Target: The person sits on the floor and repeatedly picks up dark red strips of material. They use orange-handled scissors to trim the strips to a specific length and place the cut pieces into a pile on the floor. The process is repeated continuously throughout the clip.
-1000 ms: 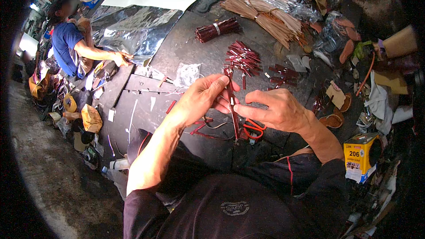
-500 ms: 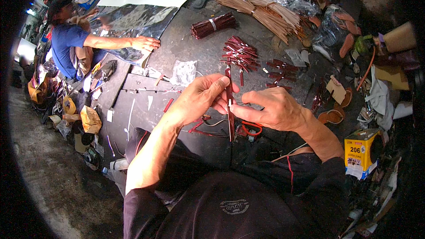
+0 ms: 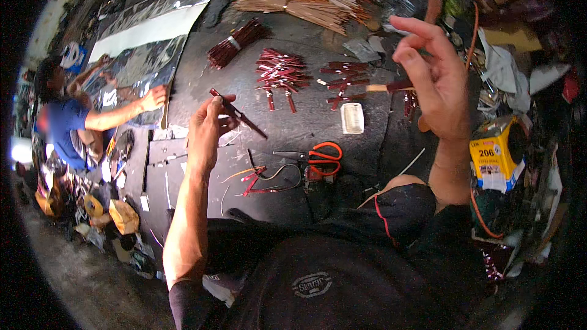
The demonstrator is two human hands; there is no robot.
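Note:
My left hand [image 3: 208,128] is closed on a dark red strip [image 3: 249,123], pinched between thumb and fingers and slanting down to the right. My right hand [image 3: 431,79] is raised at the right, its fingers apart and loosely bent, with nothing seen in them. Behind that hand, a tan and dark red stick-like piece [image 3: 378,88] is partly hidden. A pile of short red strips [image 3: 281,70] lies beyond my hands, with a smaller group of red strips [image 3: 345,79] to its right. A small whitish rectangular tray [image 3: 353,118] rests nearer to me.
Orange-handled scissors [image 3: 324,156] lie close to my lap. Farther off are a tied dark red bundle [image 3: 235,43] and tan strips [image 3: 299,6]. A yellow can [image 3: 494,154] stands at the right. Another person [image 3: 73,110] works at the left over a shiny sheet [image 3: 137,70].
My hands have moved apart. The left carries the strip to the left; the right has let go of it and risen to the right. The view has shifted, and the whitish tray now shows.

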